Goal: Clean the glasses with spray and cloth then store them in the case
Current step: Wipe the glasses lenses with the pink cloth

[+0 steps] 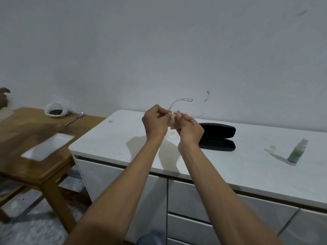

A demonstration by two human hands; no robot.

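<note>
I hold clear-framed glasses [178,102] in the air above the white cabinet top [123,138]. My left hand [155,122] pinches the frame, and one transparent temple curves up and to the right. My right hand [190,129] presses a pale pink cloth [174,123] against the glasses; the lenses are mostly hidden behind fingers and cloth. A black glasses case [219,137] lies open on the cabinet just right of my right hand. A small spray bottle [297,152] stands farther right, its clear cap [273,147] lying beside it.
A wooden table [26,135] stands to the left with a white sheet of paper [47,146], a plastic bag of dark bits [55,111] and a spoon. The cabinet has drawers below its front edge. A grey wall rises behind.
</note>
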